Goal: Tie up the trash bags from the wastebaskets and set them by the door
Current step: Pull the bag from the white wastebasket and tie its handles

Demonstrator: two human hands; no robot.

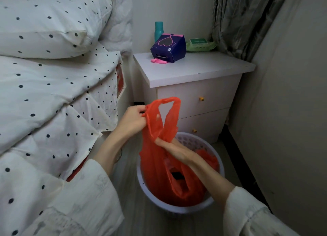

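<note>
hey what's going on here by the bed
A person is gathering up a thin orange plastic trash bag that sits in a white perforated plastic wastebasket between the bed and a white two-drawer nightstand. The left hand pinches one handle loop; the right hand grips the bag's neck lower down. The handles aren't knotted yet, and the bag's lower part is still in the basket.

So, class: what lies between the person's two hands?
In the head view, the red trash bag: left hand and right hand each grip its handles.
</note>
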